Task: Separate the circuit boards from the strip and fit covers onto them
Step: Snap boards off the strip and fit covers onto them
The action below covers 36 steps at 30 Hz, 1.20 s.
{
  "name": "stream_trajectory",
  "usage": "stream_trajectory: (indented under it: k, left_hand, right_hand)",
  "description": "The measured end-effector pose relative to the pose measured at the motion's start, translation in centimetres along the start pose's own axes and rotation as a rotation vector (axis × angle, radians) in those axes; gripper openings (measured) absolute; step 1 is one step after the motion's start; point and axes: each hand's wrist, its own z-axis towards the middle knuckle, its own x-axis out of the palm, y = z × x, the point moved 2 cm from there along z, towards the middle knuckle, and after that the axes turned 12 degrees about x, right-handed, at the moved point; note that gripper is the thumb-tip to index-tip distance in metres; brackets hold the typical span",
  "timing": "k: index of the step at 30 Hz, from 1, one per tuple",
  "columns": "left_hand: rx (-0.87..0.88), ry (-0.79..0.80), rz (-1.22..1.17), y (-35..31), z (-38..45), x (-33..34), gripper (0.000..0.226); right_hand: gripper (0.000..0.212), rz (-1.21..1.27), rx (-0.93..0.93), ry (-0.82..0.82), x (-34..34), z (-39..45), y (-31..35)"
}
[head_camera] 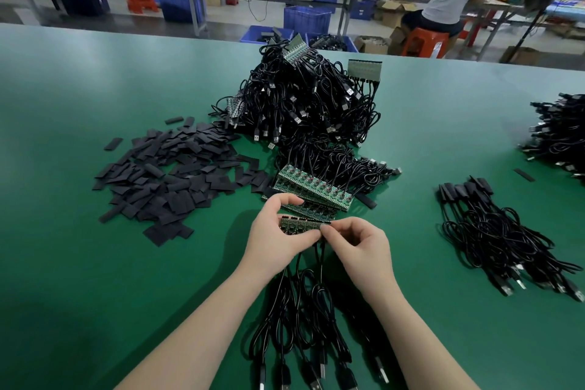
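A: Green table (95,263), covers (164,180) heaped left. Where's the strip (300,226)?

B: Mid-air, centre. Left hand (278,237) clamps its body, right hand (354,241) pinches the end board. Separating, I'd say; next needs a clean snap.

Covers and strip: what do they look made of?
Covers: matte black, thin and flat, some slightly curled, so likely soft plastic or rubbery sleeve; hard to tell which. Strip, held by left hand and right hand: rigid green board, dull finish, with small parts, seemingly laminate.
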Motion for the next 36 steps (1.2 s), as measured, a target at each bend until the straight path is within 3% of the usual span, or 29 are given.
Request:
stream_trajectory:
  k: [22, 26, 31, 34, 36]
  left_hand:
    - [-0.028, -0.104, 0.105, 0.1, -0.4, 0.8, 0.046]
    - [-0.026, -0.066, 0.156, 0.5, -0.6, 0.8, 0.051]
    - [0.089, 0.01, 0.237, 0.3, -0.8, 1.4, 0.063]
    - [0.152, 0.045, 0.376, 0.3, -0.5, 1.4, 0.066]
    - [0.206, 0.05, 0.549, 0.1, -0.4, 1.2, 0.058]
  right_hand:
    - [0.016, -0.044, -0.011, -0.066, 0.2, -0.2, -0.4]
    - [0.019, 0.046, -0.044, -0.219, -0.6, -0.7, 0.0]
    - [0.017, 0.391, -0.28, -0.418, -3.7, -2.4, 3.3]
    - [0.019, 0.419, -0.485, -0.445, -5.1, -3.3, 6.6]
    - [0.015, 0.426, -0.528, -0.453, -5.5, -3.9, 8.3]
